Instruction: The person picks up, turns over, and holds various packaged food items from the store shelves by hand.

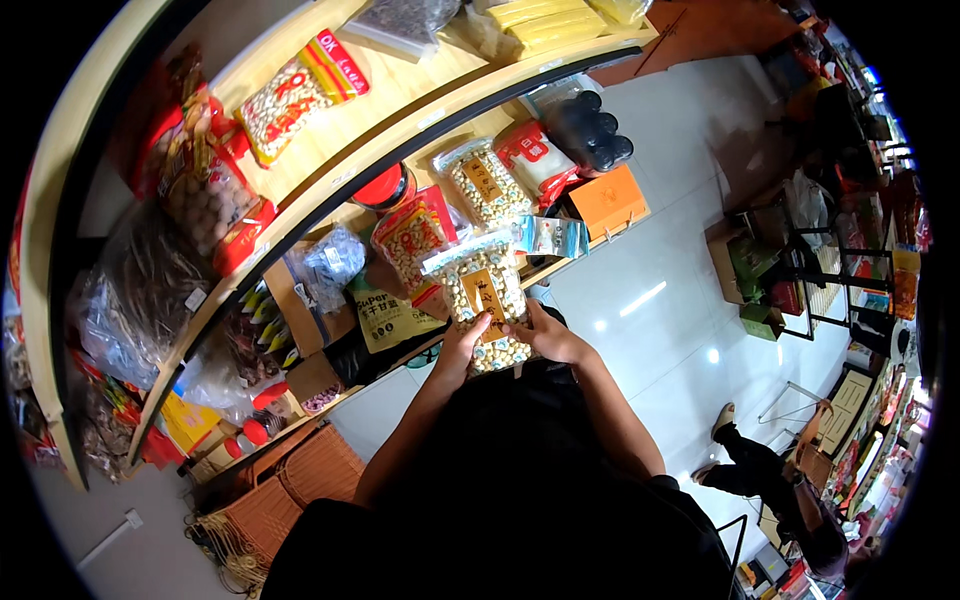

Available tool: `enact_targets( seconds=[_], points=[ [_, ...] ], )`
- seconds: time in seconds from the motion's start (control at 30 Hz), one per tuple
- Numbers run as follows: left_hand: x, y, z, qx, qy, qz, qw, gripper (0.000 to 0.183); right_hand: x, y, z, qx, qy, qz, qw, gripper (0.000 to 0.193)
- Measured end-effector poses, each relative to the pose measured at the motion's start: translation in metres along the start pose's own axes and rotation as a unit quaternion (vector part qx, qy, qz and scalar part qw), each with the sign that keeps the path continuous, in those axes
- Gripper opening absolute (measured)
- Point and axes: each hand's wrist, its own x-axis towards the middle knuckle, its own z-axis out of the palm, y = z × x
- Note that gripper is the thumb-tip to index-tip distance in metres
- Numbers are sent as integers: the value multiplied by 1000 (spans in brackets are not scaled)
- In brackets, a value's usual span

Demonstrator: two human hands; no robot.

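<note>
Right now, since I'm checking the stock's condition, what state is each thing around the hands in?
Left hand: gripping the held clear bag's left side
Right hand: gripping its right side
Held clear bag: filled; seal unclear
Shelf clear bag: filled, lying down
Red-and-white bag: filled
Red-lidded jar: lid on
Red-and-yellow bag: filled, lying on the upper shelf

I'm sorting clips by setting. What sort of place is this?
Probably a grocery shop: wooden shelves hold bags of dry food, and a stocked black rack stands across the tiled floor.
</note>
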Motion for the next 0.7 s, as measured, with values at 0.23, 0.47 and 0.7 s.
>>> enact_targets(
  seconds=[0.23,0.47,0.7],
  points=[
    [27,33,44,97,70,-10,993,50,7,-15,-42,-80,10,38,996,75],
    [74,42,69,248,140,-75,956,62,30,-24,-93,-142,-17,69,987,82],
    [156,22,25,152,164,-25,974,74,103,-36,-137,-164,-52,73,982,76]
  ],
)
